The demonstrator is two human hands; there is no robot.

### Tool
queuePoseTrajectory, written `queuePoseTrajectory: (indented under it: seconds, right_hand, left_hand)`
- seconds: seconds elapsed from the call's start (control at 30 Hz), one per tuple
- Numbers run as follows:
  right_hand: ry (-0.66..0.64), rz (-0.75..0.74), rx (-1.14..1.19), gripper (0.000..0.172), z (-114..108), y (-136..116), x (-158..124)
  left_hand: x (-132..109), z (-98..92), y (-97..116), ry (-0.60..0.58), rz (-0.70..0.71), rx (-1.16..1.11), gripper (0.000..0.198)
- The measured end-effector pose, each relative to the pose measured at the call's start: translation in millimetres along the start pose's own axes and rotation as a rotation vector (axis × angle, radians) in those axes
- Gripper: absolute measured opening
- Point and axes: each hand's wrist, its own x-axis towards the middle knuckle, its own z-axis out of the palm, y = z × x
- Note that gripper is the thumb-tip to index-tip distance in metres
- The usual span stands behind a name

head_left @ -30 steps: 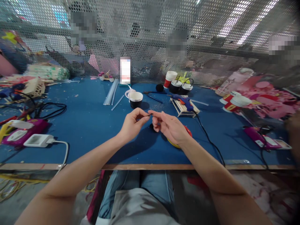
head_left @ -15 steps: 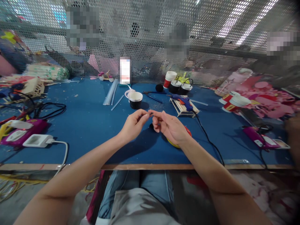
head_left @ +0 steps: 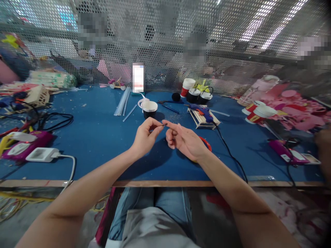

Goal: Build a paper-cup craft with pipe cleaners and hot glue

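Note:
My left hand (head_left: 146,137) is closed, its thumb and forefinger pinching a small dark piece (head_left: 164,124) too tiny to name. From the other side, my right hand (head_left: 187,141) reaches its stretched forefinger to that piece, while its other fingers curl loosely and its thumb stays apart from the fingertip. Just behind the left fingers stands a black paper cup (head_left: 150,108) with a white rim and a pale handle-like loop. Partly hidden under the right hand is a round red and yellow thing (head_left: 207,143).
Beyond my right hand a blue glue gun (head_left: 204,112) rests on a small wooden stick rack (head_left: 195,119), its black cable running forward. Clear glue sticks (head_left: 122,101), pliers (head_left: 169,102), several cups (head_left: 193,95) and a lit phone (head_left: 138,78) stand toward the mesh. Purple power strips (head_left: 32,144) lie leftward.
Both hands have shifted slightly left with the small dark piece. My right hand's lower fingers have spread a little from its forefinger. A dark thing beneath the hands is now hidden.

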Motion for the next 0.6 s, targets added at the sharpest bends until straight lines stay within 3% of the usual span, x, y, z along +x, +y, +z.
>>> queuePoseTrajectory:
  seconds: [0.6]
  right_hand:
    - [0.008, 0.066, 0.024, 0.042, 4.2, -0.5, -0.8]
  left_hand:
    - [0.0, -0.4, 0.3, 0.1, 0.102, 0.145, 0.009]
